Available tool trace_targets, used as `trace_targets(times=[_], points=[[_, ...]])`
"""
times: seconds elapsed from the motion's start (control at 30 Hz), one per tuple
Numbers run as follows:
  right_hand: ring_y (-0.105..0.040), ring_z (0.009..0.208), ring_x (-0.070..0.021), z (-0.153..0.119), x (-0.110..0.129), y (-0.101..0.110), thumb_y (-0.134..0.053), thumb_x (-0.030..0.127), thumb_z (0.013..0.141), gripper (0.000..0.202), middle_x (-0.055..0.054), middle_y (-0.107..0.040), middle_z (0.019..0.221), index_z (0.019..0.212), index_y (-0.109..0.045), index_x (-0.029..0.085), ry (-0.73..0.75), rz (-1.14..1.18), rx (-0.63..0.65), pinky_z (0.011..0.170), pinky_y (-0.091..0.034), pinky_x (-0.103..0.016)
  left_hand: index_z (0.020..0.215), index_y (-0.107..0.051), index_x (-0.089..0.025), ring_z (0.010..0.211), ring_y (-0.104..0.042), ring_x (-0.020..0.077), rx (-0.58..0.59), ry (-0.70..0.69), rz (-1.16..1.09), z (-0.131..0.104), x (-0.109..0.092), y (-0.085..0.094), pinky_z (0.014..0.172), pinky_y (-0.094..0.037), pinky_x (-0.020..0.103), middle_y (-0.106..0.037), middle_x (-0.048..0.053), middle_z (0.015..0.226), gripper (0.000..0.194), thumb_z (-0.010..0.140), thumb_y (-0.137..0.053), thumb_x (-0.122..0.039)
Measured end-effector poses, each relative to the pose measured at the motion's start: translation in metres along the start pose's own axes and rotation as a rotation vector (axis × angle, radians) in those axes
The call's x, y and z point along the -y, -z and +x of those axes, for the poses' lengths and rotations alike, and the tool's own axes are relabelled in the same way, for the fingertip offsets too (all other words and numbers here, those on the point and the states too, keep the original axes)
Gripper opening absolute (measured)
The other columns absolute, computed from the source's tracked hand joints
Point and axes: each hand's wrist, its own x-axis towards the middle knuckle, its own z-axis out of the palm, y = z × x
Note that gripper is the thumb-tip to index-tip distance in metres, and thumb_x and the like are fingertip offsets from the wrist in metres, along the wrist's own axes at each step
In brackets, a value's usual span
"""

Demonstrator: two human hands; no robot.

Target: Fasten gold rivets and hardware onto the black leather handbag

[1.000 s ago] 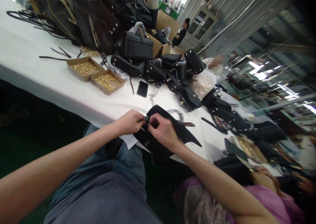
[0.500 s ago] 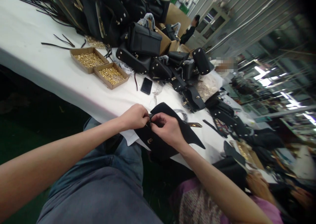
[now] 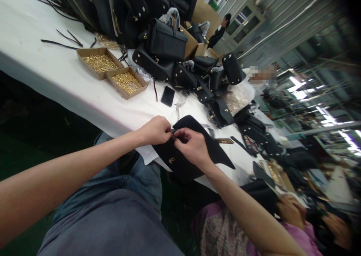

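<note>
Both hands' grip (image 3: 172, 132) on black leather piece (image 3: 210, 148).

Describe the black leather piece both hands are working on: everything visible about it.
The black leather piece is a flat, matte panel with a curved upper edge and a pointed corner toward the right. A small gold metal fitting sits on its lower left part. It lies at the near edge of the white table, partly overhanging it. The left hand and right hand pinch it together at its upper left edge, the right hand resting across it.
</note>
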Motion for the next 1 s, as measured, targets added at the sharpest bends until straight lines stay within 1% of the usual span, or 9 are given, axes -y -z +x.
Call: trace_targets(times=[0.23, 0.37, 0.47, 0.57, 0.63, 0.73, 0.87, 1.0], points=[[-0.079, 0.087, -0.0236, 0.0031, -0.0015, -0.0001, -0.077, 0.018, 0.083, 0.015, -0.004, -0.083, 0.096, 0.098, -0.081, 0.021, -0.034, 0.098, 0.003, 0.080, -0.063, -0.034, 0.064, -0.076, -0.014, 0.055, -0.044, 0.0105, 0.022, 0.021, -0.128, -0.0059, 0.0052, 0.0033, 0.053, -0.027, 0.027, -0.047, -0.003, 0.051, 0.022, 0.083, -0.067, -0.022], [-0.078, 0.083, -0.0224, 0.0043, -0.0011, 0.0000, -0.083, 0.020, 0.081, 0.015, -0.004, -0.082, 0.093, 0.095, -0.078, 0.020, -0.077, 0.186, -0.032, 0.078, -0.062, -0.032, 0.062, -0.075, -0.013, 0.054, -0.040, 0.0101, -0.008, 0.010, -0.126, -0.0068, 0.0029, 0.0038, 0.053, -0.025, 0.028, -0.045, -0.004, 0.049, 0.023, 0.082, -0.067, -0.022], [-0.077, 0.084, -0.0220, 0.0029, 0.0004, -0.0014, -0.086, 0.021, 0.080, 0.018, -0.005, -0.081, 0.093, 0.093, -0.075, 0.020, -0.098, 0.249, -0.069, 0.078, -0.062, -0.032, 0.064, -0.077, -0.013, 0.054, -0.042, 0.0108, -0.020, 0.006, -0.118, -0.0068, 0.0022, 0.0035, 0.054, -0.026, 0.029, -0.050, -0.002, 0.049, 0.020, 0.080, -0.068, -0.020], [-0.076, 0.085, -0.0219, 0.0010, 0.0016, -0.0037, -0.087, 0.022, 0.080, 0.019, -0.005, -0.080, 0.093, 0.091, -0.072, 0.021, -0.094, 0.279, -0.088, 0.079, -0.062, -0.032, 0.068, -0.080, -0.012, 0.055, -0.046, 0.0117, -0.005, 0.012, -0.127, -0.0069, 0.0030, 0.0039, 0.055, -0.027, 0.029, -0.056, -0.001, 0.051, 0.019, 0.080, -0.068, -0.020], [-0.076, 0.085, -0.0219, 0.0003, 0.0017, -0.0047, -0.087, 0.023, 0.080, 0.019, -0.005, -0.079, 0.093, 0.089, -0.070, 0.021, -0.088, 0.284, -0.088, 0.080, -0.062, -0.032, 0.068, -0.080, -0.012, 0.055, -0.047, 0.0118, -0.003, 0.017, -0.128, -0.0070, 0.0035, 0.0044, 0.054, -0.027, 0.029, -0.057, -0.001, 0.051, 0.018, 0.080, -0.069, -0.020], [-0.076, 0.085, -0.0218, 0.0003, 0.0015, -0.0047, -0.085, 0.022, 0.080, 0.019, -0.004, -0.078, 0.092, 0.087, -0.068, 0.022, -0.078, 0.277, -0.076, 0.079, -0.061, -0.032, 0.069, -0.082, -0.013, 0.056, -0.049, 0.0121, 0.003, 0.026, -0.134, -0.0074, 0.0038, 0.0052, 0.054, -0.028, 0.029, -0.060, 0.000, 0.052, 0.018, 0.080, -0.069, -0.019], [-0.073, 0.080, -0.0203, 0.0016, 0.0017, -0.0030, -0.082, 0.021, 0.081, 0.014, -0.004, -0.078, 0.090, 0.087, -0.069, 0.021, -0.047, 0.174, -0.059, 0.074, -0.058, -0.030, 0.076, -0.085, -0.014, 0.058, -0.055, 0.0127, 0.032, 0.017, -0.175, -0.0071, 0.0049, 0.0060, 0.055, -0.032, 0.027, -0.068, 0.001, 0.058, 0.017, 0.080, -0.069, -0.019], [-0.072, 0.078, -0.0202, 0.0036, 0.0033, -0.0014, -0.079, 0.020, 0.082, 0.010, -0.003, -0.077, 0.087, 0.089, -0.071, 0.021, -0.009, 0.084, -0.032, 0.073, -0.057, -0.030, 0.070, -0.082, -0.013, 0.056, -0.053, 0.0118, 0.032, -0.020, -0.166, -0.0051, 0.0047, 0.0049, 0.054, -0.030, 0.027, -0.063, -0.001, 0.053, 0.016, 0.079, -0.069, -0.017]])
